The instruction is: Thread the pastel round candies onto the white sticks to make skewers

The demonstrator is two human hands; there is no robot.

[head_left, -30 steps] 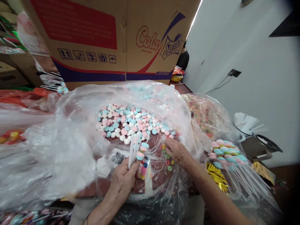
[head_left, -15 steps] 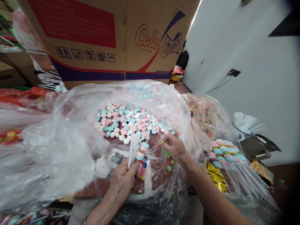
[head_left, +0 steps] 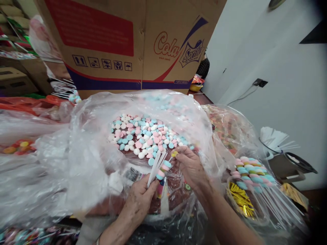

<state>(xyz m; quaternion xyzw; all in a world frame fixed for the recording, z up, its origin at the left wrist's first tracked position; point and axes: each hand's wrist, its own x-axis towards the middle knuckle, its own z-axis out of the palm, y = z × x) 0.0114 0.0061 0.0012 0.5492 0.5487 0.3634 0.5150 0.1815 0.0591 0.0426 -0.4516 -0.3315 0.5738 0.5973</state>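
Sticks and candy held over the open candy bag [head_left: 84, 136]

White sticks [head_left: 156, 163] are pinched in the left hand [head_left: 139, 200], long axis slanting up-right; a yellow candy [head_left: 174, 153], pinched in the right hand [head_left: 190, 166], lies just right of the stick tips.

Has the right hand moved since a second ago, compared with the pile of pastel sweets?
Yes. The right hand has come off the ring sweets and moved towards the white sticks in the left hand, pinching a yellow sweet below the pastel sweets.

Premises: a sweets packing workroom or storeroom. Evidence: bulk clear bags of pastel candies [head_left: 143, 136], finished candy skewers [head_left: 251, 172], loose white sticks [head_left: 274, 137], branded shipping carton [head_left: 133, 44].
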